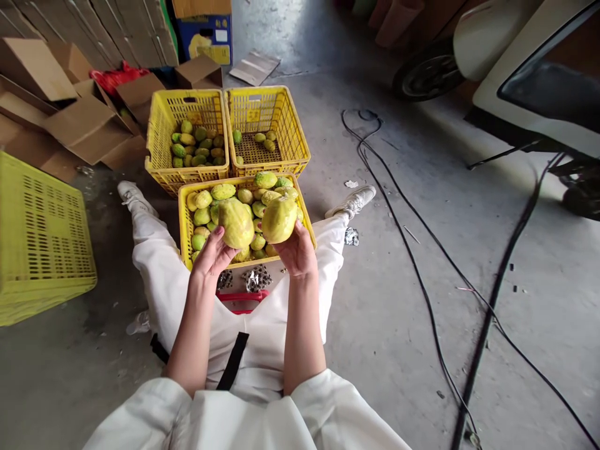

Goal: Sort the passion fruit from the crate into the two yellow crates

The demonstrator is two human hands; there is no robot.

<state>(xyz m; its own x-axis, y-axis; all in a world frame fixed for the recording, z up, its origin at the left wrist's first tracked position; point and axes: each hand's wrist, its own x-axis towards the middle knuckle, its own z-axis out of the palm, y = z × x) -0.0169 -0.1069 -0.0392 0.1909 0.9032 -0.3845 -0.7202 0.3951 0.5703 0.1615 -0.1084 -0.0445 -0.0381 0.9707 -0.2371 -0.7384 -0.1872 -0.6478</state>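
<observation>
My left hand point(213, 255) is closed around a large yellow oval fruit point(235, 223), papaya-like with faint green patches. A second yellow fruit point(279, 219) of much the same size sits in my right hand point(300, 251), its fingers partly hidden behind it. Both fruits are held up side by side, a small gap between them, over a shallow yellow crate point(184, 220). Several green and yellow fruits point(223, 191) fill that crate, which stands on the floor between my spread legs.
Behind it stand two deeper yellow crates: the left crate point(154, 134) holds several small fruits, the right crate point(293, 134) fewer. Another yellow crate point(44, 231) is at far left, near cardboard boxes point(87, 125). Black cables point(412, 250) cross the floor at right, near a parked vehicle point(515, 94).
</observation>
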